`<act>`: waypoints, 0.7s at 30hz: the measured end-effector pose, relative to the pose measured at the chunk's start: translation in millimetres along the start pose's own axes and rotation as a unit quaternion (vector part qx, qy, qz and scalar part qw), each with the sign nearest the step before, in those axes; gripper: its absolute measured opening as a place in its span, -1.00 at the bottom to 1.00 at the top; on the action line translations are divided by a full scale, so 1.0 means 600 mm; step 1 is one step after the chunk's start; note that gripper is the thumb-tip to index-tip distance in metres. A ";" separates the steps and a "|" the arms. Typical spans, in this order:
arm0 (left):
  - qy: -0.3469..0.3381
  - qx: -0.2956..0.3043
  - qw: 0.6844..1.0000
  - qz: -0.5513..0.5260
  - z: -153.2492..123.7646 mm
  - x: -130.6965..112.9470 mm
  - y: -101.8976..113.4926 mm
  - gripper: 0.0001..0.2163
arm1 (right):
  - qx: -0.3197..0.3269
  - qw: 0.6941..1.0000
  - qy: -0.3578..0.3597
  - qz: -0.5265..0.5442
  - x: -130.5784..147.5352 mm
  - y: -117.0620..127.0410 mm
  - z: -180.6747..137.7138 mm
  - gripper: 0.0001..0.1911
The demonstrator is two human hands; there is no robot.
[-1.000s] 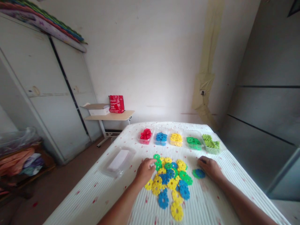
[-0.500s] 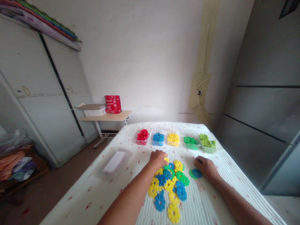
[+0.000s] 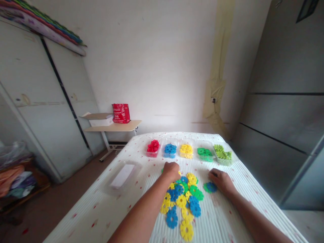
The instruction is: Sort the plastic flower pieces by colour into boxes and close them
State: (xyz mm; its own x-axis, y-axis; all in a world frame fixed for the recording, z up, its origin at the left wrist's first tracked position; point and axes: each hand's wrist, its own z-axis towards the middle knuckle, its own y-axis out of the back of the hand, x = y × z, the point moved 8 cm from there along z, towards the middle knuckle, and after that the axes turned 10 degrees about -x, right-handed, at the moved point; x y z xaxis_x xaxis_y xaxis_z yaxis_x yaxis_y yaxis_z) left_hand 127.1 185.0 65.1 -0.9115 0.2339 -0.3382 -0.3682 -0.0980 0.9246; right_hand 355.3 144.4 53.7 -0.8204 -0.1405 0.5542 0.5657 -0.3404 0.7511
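Observation:
My left hand (image 3: 172, 171) is closed, its fingers curled down at the far edge of a loose pile of toothed plastic discs. A bit of green (image 3: 162, 170) shows at its left side and yellow at its right; what the fingers grip is hidden. The pile mixes yellow discs (image 3: 186, 231), blue discs (image 3: 171, 218) and green discs (image 3: 196, 192). To the right, my right hand (image 3: 222, 180) rests on the cloth with curled fingers, and their contents cannot be seen. Just beside it a blue disc (image 3: 211, 187) overlaps a green one.
Beyond the hands stands a row of clear tubs: red pieces (image 3: 153, 146), blue pieces (image 3: 170, 149), yellow pieces (image 3: 186, 149), green pieces (image 3: 204, 152) and light green pieces (image 3: 222, 152). A clear lid or tray (image 3: 123, 176) lies left on the white quilted cloth (image 3: 83, 216).
A green edge now shows at the left side of my left hand, which has shifted only slightly. My right hand and the pile look much the same; the view has moved a little.

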 end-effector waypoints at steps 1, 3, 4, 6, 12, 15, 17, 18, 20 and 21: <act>0.000 -0.004 1.000 -0.023 0.003 0.009 -0.001 -0.75 | 0.001 1.000 0.000 -0.001 0.000 0.000 0.000 -0.73; 0.004 -0.014 0.998 -0.067 0.011 0.033 -0.001 -0.72 | 0.002 1.000 0.001 -0.002 0.001 0.000 0.000 -0.72; 0.009 -0.021 0.996 -0.083 0.014 0.047 0.000 -0.70 | 0.002 1.000 0.001 -0.002 0.001 0.001 0.000 -0.72; 0.019 -0.036 0.994 -0.100 0.017 0.072 0.005 -0.66 | 0.003 1.000 -0.001 -0.001 0.001 0.001 0.000 -0.73; -0.014 -0.039 0.997 -0.071 -0.010 0.079 0.018 -0.65 | 0.000 1.000 -0.001 0.002 0.003 0.003 -0.002 -0.73; -0.038 -0.019 0.998 -0.036 -0.026 0.061 0.022 -0.67 | -0.002 1.000 0.001 0.002 0.004 0.003 -0.001 -0.73; -0.044 -0.004 0.999 -0.009 -0.032 0.053 0.023 -0.68 | -0.004 1.000 0.002 -0.001 0.004 0.003 -0.001 -0.73; -0.045 0.003 0.999 0.004 -0.033 0.051 0.023 -0.69 | -0.003 1.000 0.002 -0.001 0.003 0.002 -0.001 -0.73; -0.047 0.014 0.998 0.028 -0.034 0.046 0.023 -0.71 | 0.001 1.000 0.002 0.001 0.002 0.000 0.000 -0.73; -0.049 0.019 0.998 0.037 -0.034 0.044 0.024 -0.72 | 0.004 1.000 0.003 0.002 0.001 -0.001 0.000 -0.73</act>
State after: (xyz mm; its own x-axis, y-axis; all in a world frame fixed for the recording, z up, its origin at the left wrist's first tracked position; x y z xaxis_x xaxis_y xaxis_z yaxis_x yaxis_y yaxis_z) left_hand 93.9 170.0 65.5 -0.9134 0.3203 -0.2512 -0.2913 -0.0833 0.9530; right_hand 354.2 144.3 53.3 -0.8184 -0.1468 0.5556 0.5699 -0.3316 0.7518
